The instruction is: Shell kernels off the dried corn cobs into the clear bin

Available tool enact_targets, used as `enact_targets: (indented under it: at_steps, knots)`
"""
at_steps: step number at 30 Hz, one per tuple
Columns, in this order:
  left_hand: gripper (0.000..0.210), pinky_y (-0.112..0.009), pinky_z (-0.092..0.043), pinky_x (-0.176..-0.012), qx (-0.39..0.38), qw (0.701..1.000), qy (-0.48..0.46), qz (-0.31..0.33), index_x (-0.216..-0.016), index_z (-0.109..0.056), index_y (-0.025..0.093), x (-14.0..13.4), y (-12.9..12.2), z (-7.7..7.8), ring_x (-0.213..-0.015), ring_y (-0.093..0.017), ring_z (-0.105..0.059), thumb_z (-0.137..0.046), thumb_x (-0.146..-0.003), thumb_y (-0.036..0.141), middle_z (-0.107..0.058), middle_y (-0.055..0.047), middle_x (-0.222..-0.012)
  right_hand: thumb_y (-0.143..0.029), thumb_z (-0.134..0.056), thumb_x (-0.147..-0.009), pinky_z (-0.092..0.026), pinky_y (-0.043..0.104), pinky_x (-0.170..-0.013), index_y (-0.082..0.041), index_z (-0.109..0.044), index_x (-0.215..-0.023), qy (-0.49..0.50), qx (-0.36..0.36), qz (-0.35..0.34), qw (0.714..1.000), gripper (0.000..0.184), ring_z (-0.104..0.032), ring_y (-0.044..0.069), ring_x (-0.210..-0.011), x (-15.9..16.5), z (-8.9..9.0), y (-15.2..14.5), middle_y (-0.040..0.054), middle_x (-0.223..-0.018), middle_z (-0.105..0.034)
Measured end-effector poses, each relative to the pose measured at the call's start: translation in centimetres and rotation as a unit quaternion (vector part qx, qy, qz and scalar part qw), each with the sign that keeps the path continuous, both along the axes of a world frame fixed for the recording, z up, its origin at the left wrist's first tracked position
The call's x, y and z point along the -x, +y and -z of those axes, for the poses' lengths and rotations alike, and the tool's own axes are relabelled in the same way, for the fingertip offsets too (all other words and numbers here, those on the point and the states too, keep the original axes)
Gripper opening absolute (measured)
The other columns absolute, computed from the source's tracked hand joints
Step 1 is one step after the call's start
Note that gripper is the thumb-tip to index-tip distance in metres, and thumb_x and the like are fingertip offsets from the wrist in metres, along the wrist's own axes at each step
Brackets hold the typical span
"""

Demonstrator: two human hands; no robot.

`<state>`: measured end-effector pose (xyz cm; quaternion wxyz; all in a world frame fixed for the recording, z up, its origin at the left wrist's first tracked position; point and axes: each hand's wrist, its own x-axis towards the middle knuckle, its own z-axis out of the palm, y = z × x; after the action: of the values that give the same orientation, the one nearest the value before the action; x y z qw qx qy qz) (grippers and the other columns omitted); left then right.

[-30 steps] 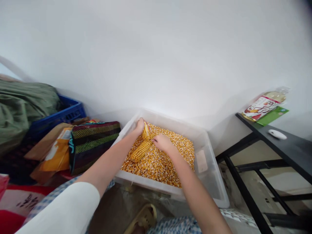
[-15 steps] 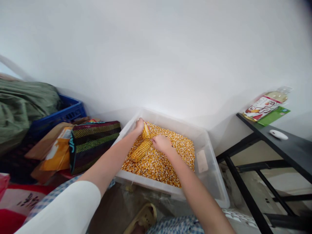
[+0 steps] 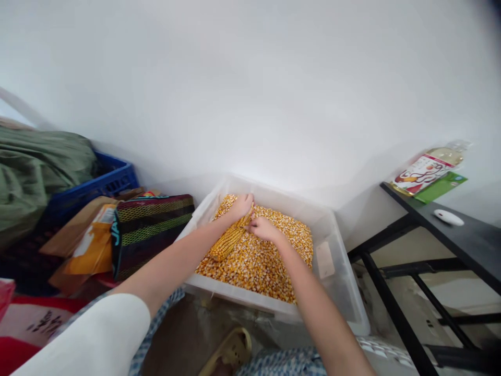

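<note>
A yellow ear of corn [image 3: 247, 218] is gripped at its upper end by my left hand [image 3: 241, 205], whose fingers curl round it. Against its lower end presses my right hand [image 3: 263, 228], the fingers pinched together; whatever they may pinch is too small to make out. Just below, a second ear of corn [image 3: 227, 244] lies on the loose kernels, partly behind my left forearm. Those yellow and white corn kernels [image 3: 258, 271] fill much of a translucent plastic bin [image 3: 344, 282].
Left of the bin are a striped mesh bag [image 3: 154, 230], cardboard pieces and a blue crate [image 3: 113, 180] with green cloth. On the right, a black table [image 3: 473, 230] holds a bottle [image 3: 450, 154], a green packet and a white mouse-shaped object. A white wall rises behind.
My left hand has moved right and slightly down with the held ear, bringing it over more of the kernels. My right hand has shifted slightly right and down.
</note>
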<state>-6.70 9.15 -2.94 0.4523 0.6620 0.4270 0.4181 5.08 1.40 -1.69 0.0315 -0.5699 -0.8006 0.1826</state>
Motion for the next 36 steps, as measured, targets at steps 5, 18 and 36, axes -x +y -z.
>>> enact_targets:
  at_steps: [5,18,36]
  knots:
    - [0.037,-0.028,-0.042,-0.050,0.075,0.994,-0.064,-0.049,-0.068,-0.054,0.016,1.5,1.1,0.6,-0.045,-0.018,-0.054,-0.024,-0.082,0.032,-0.055,-0.005,-0.045,-0.037,-0.047,-0.083,-0.032,0.019,-0.055,-0.013,-0.070,-0.076,0.063,0.027,0.001,0.998,0.034,-0.046,0.009,-0.055,-1.3,-1.1,-0.1,-0.0017,-0.058,-0.057]
    - [0.051,-0.032,-0.046,-0.053,0.229,0.959,-0.150,-0.075,-0.098,-0.058,0.015,3.1,3.3,2.9,-0.053,-0.023,-0.061,-0.016,-0.085,0.041,-0.062,-0.009,-0.054,-0.041,-0.038,-0.087,-0.036,0.022,-0.063,-0.018,-0.069,-0.086,-0.065,-0.030,-0.015,0.997,0.038,-0.057,0.013,-0.073,0.6,-0.5,-1.0,0.0049,-0.085,-0.069]
    - [0.038,-0.032,-0.049,-0.058,0.382,0.833,-0.345,-0.205,-0.086,-0.058,0.014,2.6,3.1,1.7,-0.052,-0.022,-0.060,-0.032,-0.087,0.041,-0.053,-0.005,-0.050,-0.068,-0.031,-0.080,-0.046,0.031,-0.059,-0.019,-0.052,-0.094,0.252,0.052,0.219,0.941,0.055,-0.060,0.018,-0.061,1.1,1.4,-0.3,0.0076,-0.075,-0.065]
